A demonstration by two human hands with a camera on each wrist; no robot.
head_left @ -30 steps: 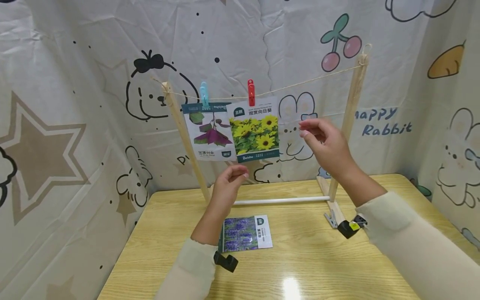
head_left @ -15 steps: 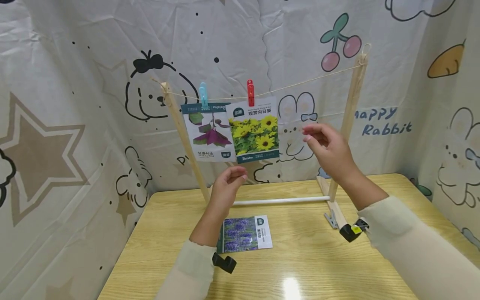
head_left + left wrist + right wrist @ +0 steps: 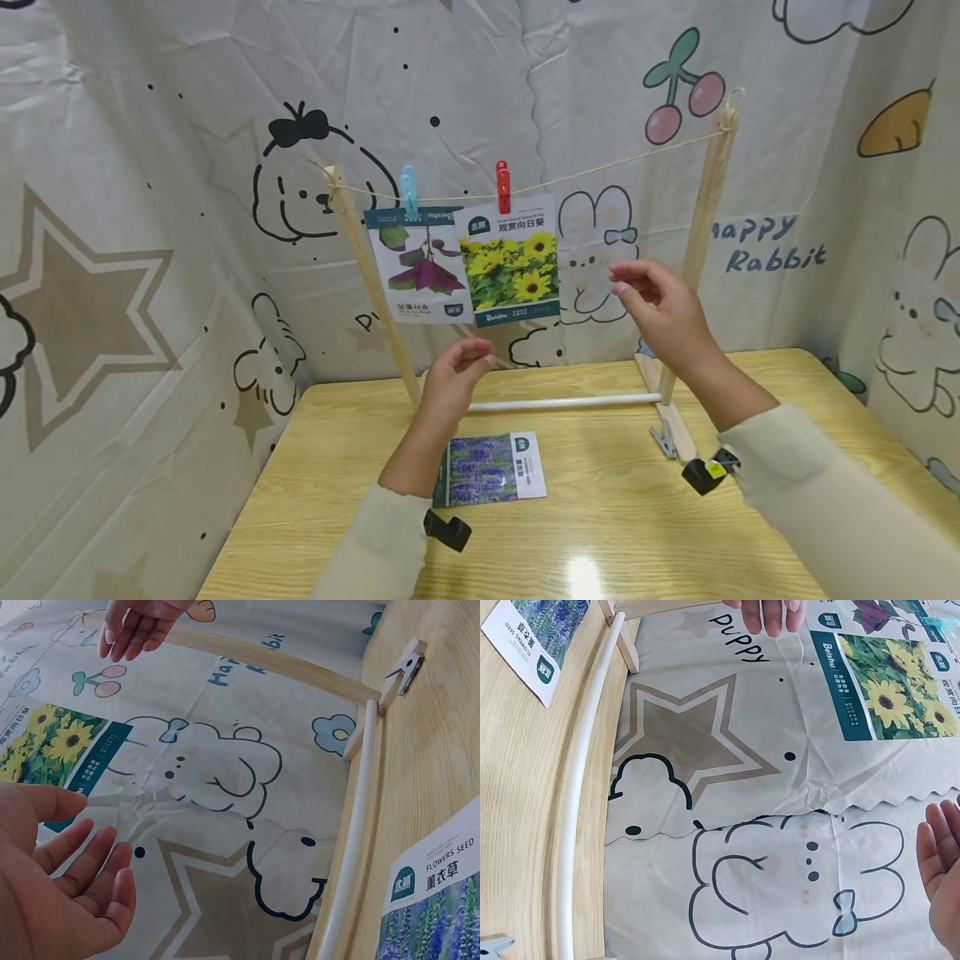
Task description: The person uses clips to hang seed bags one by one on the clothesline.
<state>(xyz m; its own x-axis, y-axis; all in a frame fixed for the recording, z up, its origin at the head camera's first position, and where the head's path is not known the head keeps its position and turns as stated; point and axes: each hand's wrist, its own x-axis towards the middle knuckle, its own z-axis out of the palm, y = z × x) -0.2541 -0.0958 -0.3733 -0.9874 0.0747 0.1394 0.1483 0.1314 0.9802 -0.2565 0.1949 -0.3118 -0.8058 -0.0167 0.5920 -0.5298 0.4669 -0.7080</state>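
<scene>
Two seed packets hang from a thin string (image 3: pixel 615 170) tied between wooden posts. A blue clothespin (image 3: pixel 409 192) holds the purple-leaf packet (image 3: pixel 423 271), whose print is upside down. Overlapping its edge, the yellow sunflower packet (image 3: pixel 513 262) hangs upright under a red clothespin (image 3: pixel 503 187). My left hand (image 3: pixel 453 379) hovers just below the packets, fingers relaxed and holding nothing. To the right of the sunflower packet, my right hand (image 3: pixel 667 312) is in the air, empty, its fingers loosely bent. A lavender seed packet (image 3: pixel 491 468) lies flat on the table.
A white rod (image 3: pixel 562 402) joins the stand's posts low down. By the right foot of the stand lies a grey clothespin (image 3: pixel 663 439). The wooden table (image 3: pixel 600 533) backs onto a printed cloth (image 3: pixel 480 100).
My right hand has drifted slightly right and down, away from the sunflower packet. The left hand has sunk a little. Both packets hang as before.
</scene>
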